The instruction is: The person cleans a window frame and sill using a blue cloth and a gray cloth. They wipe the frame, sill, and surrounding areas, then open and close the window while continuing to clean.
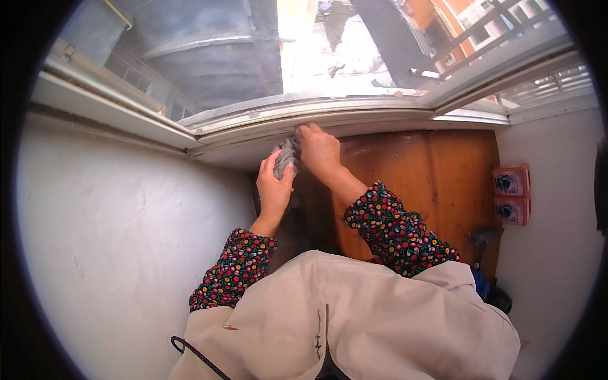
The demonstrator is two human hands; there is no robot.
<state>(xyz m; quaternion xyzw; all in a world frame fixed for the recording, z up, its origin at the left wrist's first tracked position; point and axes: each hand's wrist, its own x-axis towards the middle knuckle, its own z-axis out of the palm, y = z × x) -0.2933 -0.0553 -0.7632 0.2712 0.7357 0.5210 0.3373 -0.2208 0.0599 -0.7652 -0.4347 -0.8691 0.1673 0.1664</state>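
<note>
A crumpled grey cloth (285, 159) is bunched up just below the white window frame (266, 123). My left hand (275, 185) grips the main bulk of it between thumb and fingers. Beside it and slightly higher, my right hand (320, 152) is closed, its fingertips pinching the cloth's upper end close to the lower ledge of the frame. The fingers of the right hand are a little blurred, and part of the cloth is hidden behind them. Both forearms wear dark floral sleeves (237, 269).
Window glass (209, 57) spans the top, with buildings outside. A brown wooden surface (418, 190) lies below the ledge on the right. White walls (126, 215) stand either side. Two pink packages (512, 193) and a dark-headed tool (485, 237) are at the right.
</note>
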